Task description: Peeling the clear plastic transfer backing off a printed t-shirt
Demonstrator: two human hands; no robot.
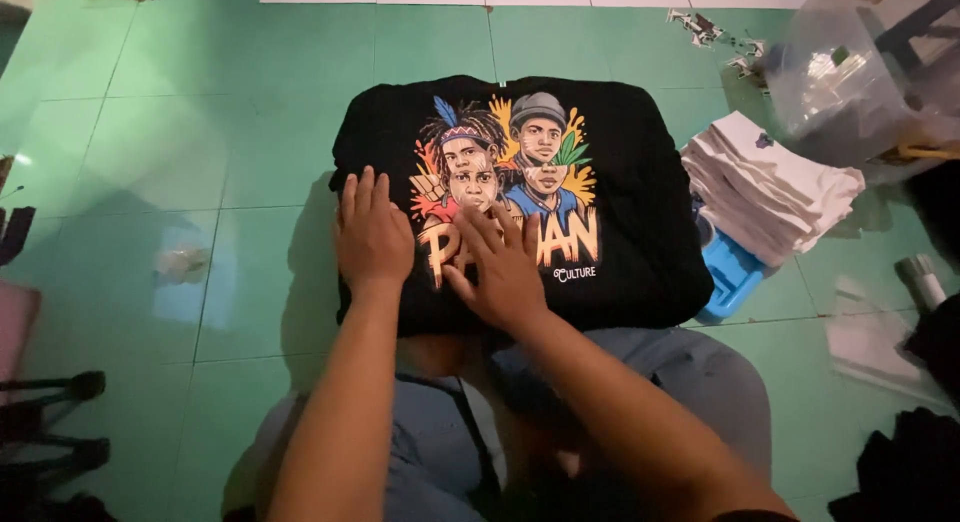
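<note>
Two hands of yours lie flat on a folded black T-shirt [620,232] that rests on the green tiled floor [200,132] just in front of your knees. Your left hand [372,234] presses palm down on the shirt's left part, fingers together and stretched forward, gripping nothing. Your right hand [500,267] lies palm down over the lower middle of the shirt's colourful print [520,162], fingers spread and covering part of the lettering; it too is released, only pressing on the cloth. The print shows drawn faces with feathers and leaves, facing up toward you.

To your right, just beside the shirt, a stack of folded white garments [770,187] sits partly on a blue plastic lid or tray [732,274], whose corner sticks out from under the stack and touches the shirt's right edge. Beyond that stack, at the upper right, stands a large clear plastic bag [850,72]; it holds pale, crumpled material, but what exactly you cannot tell through the film. Scraps of printed paper [705,30] lie on the floor near the bag. Flat clear plastic sleeves [875,347] lie at the far right, with a small roll [922,279] just above them. A crumpled bit of clear wrap [182,264] lies well apart on your left.
</note>
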